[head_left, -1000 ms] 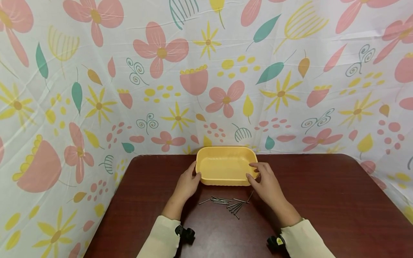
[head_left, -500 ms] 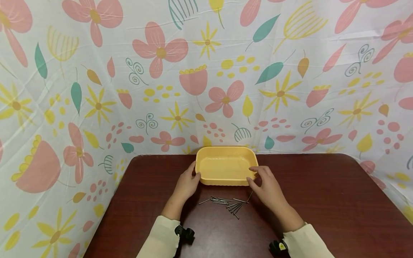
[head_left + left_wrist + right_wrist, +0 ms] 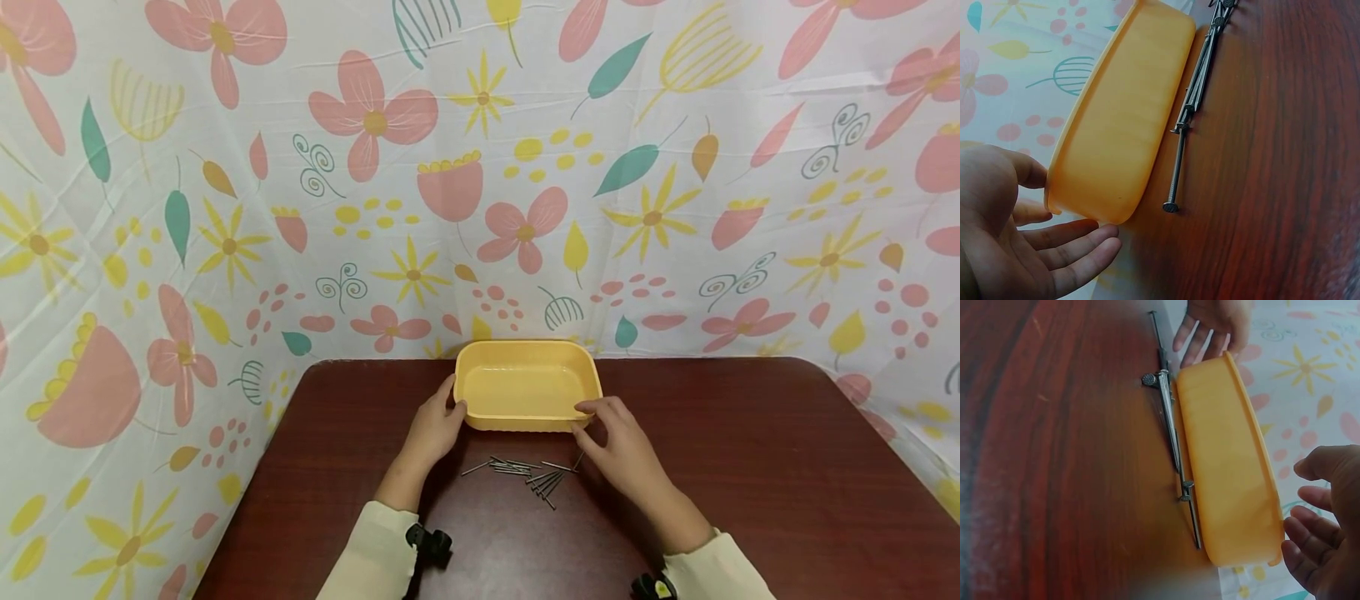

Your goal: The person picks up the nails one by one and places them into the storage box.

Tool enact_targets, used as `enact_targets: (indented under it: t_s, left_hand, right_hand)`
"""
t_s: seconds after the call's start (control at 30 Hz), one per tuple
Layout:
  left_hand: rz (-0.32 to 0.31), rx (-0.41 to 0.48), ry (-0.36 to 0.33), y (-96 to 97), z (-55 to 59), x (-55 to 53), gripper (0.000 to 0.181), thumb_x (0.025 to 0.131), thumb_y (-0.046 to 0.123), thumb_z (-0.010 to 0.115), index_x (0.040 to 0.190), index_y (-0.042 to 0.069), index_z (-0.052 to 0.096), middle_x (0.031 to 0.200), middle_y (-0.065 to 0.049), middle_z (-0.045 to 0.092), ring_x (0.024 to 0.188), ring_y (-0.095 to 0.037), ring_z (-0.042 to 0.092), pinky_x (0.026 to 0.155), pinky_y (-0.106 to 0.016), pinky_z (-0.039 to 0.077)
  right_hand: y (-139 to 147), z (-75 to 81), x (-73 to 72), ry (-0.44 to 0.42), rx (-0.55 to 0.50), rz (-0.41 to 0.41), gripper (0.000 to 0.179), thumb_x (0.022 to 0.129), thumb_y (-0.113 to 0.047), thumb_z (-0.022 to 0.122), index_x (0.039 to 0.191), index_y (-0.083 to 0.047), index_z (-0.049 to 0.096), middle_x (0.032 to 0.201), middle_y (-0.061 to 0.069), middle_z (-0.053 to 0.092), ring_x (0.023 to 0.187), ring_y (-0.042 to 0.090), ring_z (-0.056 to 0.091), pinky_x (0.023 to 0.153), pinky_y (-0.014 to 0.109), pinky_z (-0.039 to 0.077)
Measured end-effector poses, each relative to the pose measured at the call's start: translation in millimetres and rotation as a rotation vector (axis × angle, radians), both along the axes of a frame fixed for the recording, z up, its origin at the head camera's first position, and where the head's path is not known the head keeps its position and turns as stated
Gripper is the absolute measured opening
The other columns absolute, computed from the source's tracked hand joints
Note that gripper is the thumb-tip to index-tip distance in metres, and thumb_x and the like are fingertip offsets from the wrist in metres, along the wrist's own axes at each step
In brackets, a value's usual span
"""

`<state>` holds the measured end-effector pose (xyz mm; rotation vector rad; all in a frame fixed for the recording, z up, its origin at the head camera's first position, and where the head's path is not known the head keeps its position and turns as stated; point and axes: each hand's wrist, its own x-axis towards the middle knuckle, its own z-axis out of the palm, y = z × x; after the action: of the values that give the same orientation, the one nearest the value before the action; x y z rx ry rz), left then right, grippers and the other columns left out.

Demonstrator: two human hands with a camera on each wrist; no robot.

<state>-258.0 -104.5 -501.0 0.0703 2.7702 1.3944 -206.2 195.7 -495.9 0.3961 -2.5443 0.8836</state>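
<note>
A yellow rectangular plastic container [image 3: 517,423] stands at the far side of the table, nothing visible inside it. At its left end my left hand [image 3: 435,429] holds the rim between thumb and index finger; in the left wrist view the other fingers of that hand [image 3: 1029,231] are extended beside the wall. My right hand [image 3: 630,446] is at the near right corner with spread fingers, and its thumb stands off the rim in the right wrist view. Several steel nails [image 3: 546,482] lie loose in front of the container [image 3: 1229,462].
The dark red-brown wooden table [image 3: 750,467] extends to both sides. A white cloth with flower print [image 3: 525,275] hangs directly behind its far edge and along the left. Black wrist cameras [image 3: 431,546] sit at both sleeves.
My right hand has slid slightly down toward the near right corner, its fingertips drawing back from the container's right rim. The left hand, container and nails have stayed in place.
</note>
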Motion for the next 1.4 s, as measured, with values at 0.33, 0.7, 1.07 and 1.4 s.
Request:
enact_targets:
  t_s: [0.33,0.7,1.07,1.4]
  left_hand:
    - [0.000,-0.005,-0.011,-0.2,1.4,-0.5,0.062,0.104,0.034,0.049,0.160,0.016,0.031,0.100,-0.010,0.072,0.081,-0.015,0.064,0.075,-0.035,0.050]
    - [-0.016,0.006,-0.013,-2.2,0.9,-1.8,0.062,0.104,0.031,0.049,0.161,0.017,0.029,0.097,-0.010,0.071,0.076,-0.014,0.061,0.069,-0.032,0.048]
    - [-0.002,0.010,-0.010,0.3,3.1,-0.5,0.062,0.104,0.033,0.049,0.161,0.017,0.030,0.106,-0.008,0.071,0.085,-0.015,0.065,0.075,-0.034,0.051]
    - [-0.005,0.016,-0.013,-0.9,0.6,-0.1,0.062,0.104,0.033,0.050,0.161,0.018,0.030,0.101,-0.007,0.070,0.080,-0.015,0.063,0.072,-0.033,0.050]
  right_hand:
    - [0.5,-3.4,6.6,-0.081,0.062,0.038,0.025,0.087,-0.014,0.078,0.110,-0.009,0.069,0.104,0.003,0.062,0.091,0.017,0.060,0.080,0.035,0.052]
    - [-0.4,-8.8,7.0,-0.242,0.090,0.094,0.016,0.088,-0.016,0.078,0.101,-0.015,0.070,0.095,-0.003,0.059,0.086,0.011,0.060,0.074,0.027,0.051]
    - [2.5,-14.9,8.0,-0.256,0.106,0.152,0.013,0.086,-0.014,0.078,0.091,-0.017,0.066,0.087,-0.005,0.057,0.080,0.007,0.057,0.071,0.023,0.049]
    - [4.6,-15.2,8.8,-0.366,0.125,0.155,0.014,0.086,-0.014,0.078,0.091,-0.017,0.066,0.086,-0.005,0.057,0.078,0.006,0.055,0.069,0.023,0.047]
